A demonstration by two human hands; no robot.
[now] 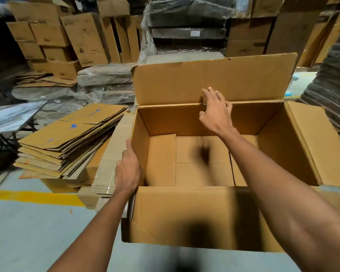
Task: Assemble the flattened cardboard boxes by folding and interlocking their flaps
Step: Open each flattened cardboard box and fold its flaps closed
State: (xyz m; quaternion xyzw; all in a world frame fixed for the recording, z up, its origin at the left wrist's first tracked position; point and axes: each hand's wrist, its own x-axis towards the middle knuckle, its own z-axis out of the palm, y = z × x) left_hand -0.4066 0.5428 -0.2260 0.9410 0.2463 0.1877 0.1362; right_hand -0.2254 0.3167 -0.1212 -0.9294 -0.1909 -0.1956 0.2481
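**Open carton held at two edges, head view**

Head view. An erected cardboard box was seen standing open on the grey floor, its bottom flaps folded flat inside. The far top flap stood upright; the right flap was splayed outward and the near flap hung toward the camera. The left hand was closed over the top edge of the left wall, thumb outside. The right hand was spread open, fingers laid against the crease of the far flap. A stack of flattened boxes lay just left of the carton, with stacked cartons and plastic-wrapped bundles behind.
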